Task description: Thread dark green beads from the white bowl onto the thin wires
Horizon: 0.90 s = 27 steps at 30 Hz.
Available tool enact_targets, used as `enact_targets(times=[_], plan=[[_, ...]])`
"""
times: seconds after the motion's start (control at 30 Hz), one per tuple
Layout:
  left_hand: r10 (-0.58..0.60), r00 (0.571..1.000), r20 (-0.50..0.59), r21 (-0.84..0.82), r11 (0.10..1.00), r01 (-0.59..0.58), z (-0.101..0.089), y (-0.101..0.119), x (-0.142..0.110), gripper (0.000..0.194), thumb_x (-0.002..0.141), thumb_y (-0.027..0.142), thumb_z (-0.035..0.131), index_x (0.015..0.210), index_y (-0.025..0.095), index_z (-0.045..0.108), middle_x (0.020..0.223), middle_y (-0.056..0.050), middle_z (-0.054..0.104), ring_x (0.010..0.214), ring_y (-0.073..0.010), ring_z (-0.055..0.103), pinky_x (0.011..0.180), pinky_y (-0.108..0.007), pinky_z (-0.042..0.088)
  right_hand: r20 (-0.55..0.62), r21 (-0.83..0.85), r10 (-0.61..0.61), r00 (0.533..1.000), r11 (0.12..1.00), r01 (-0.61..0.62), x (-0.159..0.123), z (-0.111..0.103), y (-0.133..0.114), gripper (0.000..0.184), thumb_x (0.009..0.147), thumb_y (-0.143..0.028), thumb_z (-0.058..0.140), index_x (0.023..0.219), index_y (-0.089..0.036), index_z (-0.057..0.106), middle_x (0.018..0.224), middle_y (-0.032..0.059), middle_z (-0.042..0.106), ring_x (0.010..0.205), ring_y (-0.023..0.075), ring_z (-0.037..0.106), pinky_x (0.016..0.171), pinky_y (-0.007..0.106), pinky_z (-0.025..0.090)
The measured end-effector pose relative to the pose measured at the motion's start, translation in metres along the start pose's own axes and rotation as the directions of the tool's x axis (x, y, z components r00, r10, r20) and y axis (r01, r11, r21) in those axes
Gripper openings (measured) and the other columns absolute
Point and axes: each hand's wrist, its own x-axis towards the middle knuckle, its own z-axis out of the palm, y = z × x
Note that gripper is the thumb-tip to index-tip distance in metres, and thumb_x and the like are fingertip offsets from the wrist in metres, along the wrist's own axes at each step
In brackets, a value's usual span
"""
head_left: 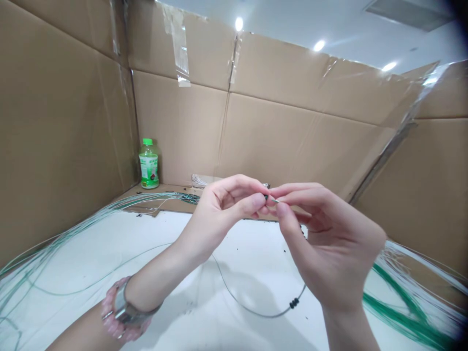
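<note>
My left hand (pixel 228 200) and my right hand (pixel 321 234) meet in mid-air above a white table (pixel 109 253). Left thumb and forefinger pinch a tiny dark bead (pixel 265 197). The right fingers pinch the end of a thin wire (pixel 252 304), whose tip points at the bead. The wire hangs down in a loop below my hands, with a few dark beads (pixel 294 303) threaded on it near the bottom of the loop. A pink bead bracelet and a watch (pixel 120 312) sit on my left wrist.
Cardboard walls (pixel 285 131) enclose the table on three sides. A green-capped drink bottle (pixel 148 164) stands in the back left corner. Bundles of thin green and silvery wires (pixel 44 253) sweep across the left, and more green wires (pixel 402 312) lie at the right.
</note>
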Motion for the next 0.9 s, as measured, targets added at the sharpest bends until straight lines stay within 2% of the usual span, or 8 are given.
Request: enact_targets(times=[0.17, 0.6, 0.73, 0.9], plan=[[-0.002, 1.0, 0.005, 0.036, 0.999, 0.001, -0.0013, 0.0012, 0.0005, 0.004, 0.08, 0.013, 0.069, 0.078, 0.016, 0.071, 0.075, 0.002, 0.07, 0.069, -0.0057, 0.066, 0.064, -0.01, 0.053, 0.013, -0.023, -0.054, 0.998, 0.998, 0.054, -0.0019, -0.004, -0.0021, 0.022, 0.07, 0.006, 0.064, 0.078, -0.015, 0.065, 0.08, 0.0021, 0.068, 0.075, 0.0135, 0.066, 0.057, 0.021, 0.059], [-0.015, 0.998, 0.055, 0.029, 0.999, 0.014, -0.0035, 0.0001, -0.001, 0.004, 0.079, 0.016, 0.072, 0.078, 0.02, 0.074, 0.075, 0.004, 0.072, 0.069, -0.0048, 0.069, 0.066, -0.009, 0.054, 0.034, -0.062, -0.075, 0.997, 0.995, 0.077, -0.002, -0.0035, -0.0062, 0.024, 0.07, 0.005, 0.065, 0.08, -0.016, 0.067, 0.079, 0.0004, 0.068, 0.074, 0.0117, 0.064, 0.056, 0.019, 0.057], [-0.002, 0.999, 0.053, 0.056, 0.998, -0.001, -0.0038, 0.0004, -0.0015, 0.004, 0.08, 0.017, 0.072, 0.079, 0.02, 0.074, 0.076, 0.004, 0.072, 0.07, -0.0036, 0.068, 0.066, -0.008, 0.053, 0.046, -0.093, -0.112, 0.993, 0.989, 0.116, -0.0016, -0.0036, -0.0055, 0.025, 0.069, 0.005, 0.065, 0.08, -0.017, 0.067, 0.078, 0.0006, 0.068, 0.072, 0.0115, 0.063, 0.055, 0.02, 0.057], [0.014, 0.998, 0.053, 0.099, 0.995, -0.02, -0.0043, 0.0001, -0.0013, 0.005, 0.08, 0.016, 0.071, 0.081, 0.02, 0.074, 0.078, 0.003, 0.072, 0.075, -0.006, 0.069, 0.068, -0.01, 0.054, 0.018, -0.161, -0.155, 0.988, 0.975, 0.156, -0.0024, -0.0024, -0.0058, 0.025, 0.069, 0.005, 0.065, 0.079, -0.018, 0.067, 0.076, 0.0008, 0.067, 0.068, 0.012, 0.062, 0.052, 0.023, 0.056]])
